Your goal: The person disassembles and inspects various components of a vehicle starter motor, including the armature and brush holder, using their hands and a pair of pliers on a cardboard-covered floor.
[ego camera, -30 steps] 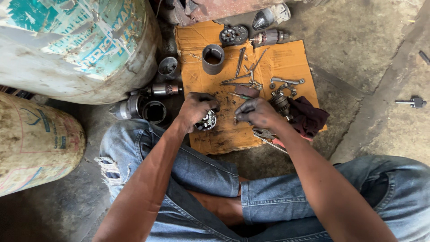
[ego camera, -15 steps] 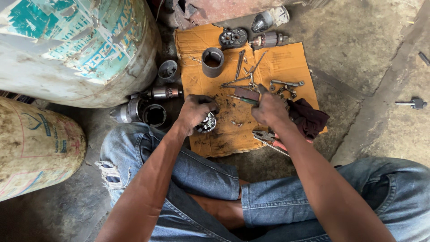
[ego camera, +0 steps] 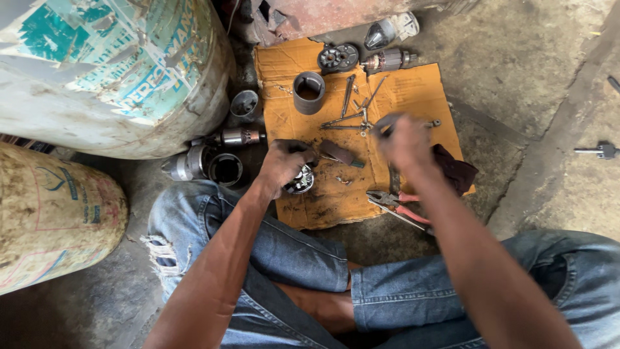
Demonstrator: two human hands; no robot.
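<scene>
My left hand [ego camera: 284,165] is closed around a small round metal motor part [ego camera: 301,181], holding it low over the brown cardboard sheet [ego camera: 413,90]. My right hand [ego camera: 403,139] hovers over the middle of the cardboard and is blurred by motion. Whether it holds anything cannot be made out. It is nearest to the thin rods and wrenches [ego camera: 352,106], with a small dark flat piece [ego camera: 339,153] lying between the two hands. Red-handled pliers [ego camera: 397,205] and a dark rag [ego camera: 455,169] lie just under my right forearm.
On the cardboard's far side are a metal sleeve [ego camera: 309,92], a round end plate [ego camera: 338,58] and an armature [ego camera: 389,61]. Motor housings [ego camera: 223,169] lie on the floor at left beside a large drum [ego camera: 110,64] and a sack [ego camera: 51,213]. A small tool [ego camera: 597,151] lies far right.
My right hand has left the spot beside my left hand and swung up and to the right across the cardboard. My left hand has stayed on the round part.
</scene>
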